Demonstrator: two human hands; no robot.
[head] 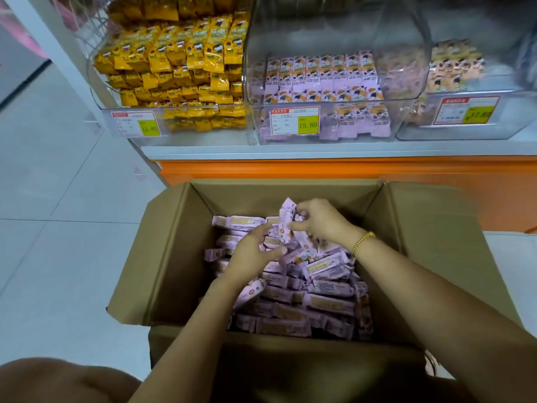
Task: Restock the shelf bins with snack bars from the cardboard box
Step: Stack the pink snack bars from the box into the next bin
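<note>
Beneath the fingers: cardboard box (162, 257), flaps open, heaped with snack bars (325, 303) in lilac wrappers, lying loose and crosswise.
Right hand (319, 219): thumb and fingertips pinched on one lilac bar (286, 219), held upright above the heap; gold bracelet (363, 241) at the wrist.
Left hand (250, 254): just left of the right fingers, palm down over the heap, fingers half curled, thumb out; a few bars between thumb and fingers, grip or mere touch impossible to tell.
Lilac bar: top end clear above the right fingertips, lower end near the left fingertips.
Beyond the fingers, higher up: middle bin (319, 30) of clear plastic, partly filled with rows of matching lilac bars.
Left of that bin: yellow-pack bin (100, 97), stacked high.
Right of it: third bin (465, 132), pale orange packs at the back.
Bin fronts: price tags (294, 121) in red and yellow-green.
Under the bins: grey shelf edge (290, 151), orange base (319, 167) just behind the box.
</note>
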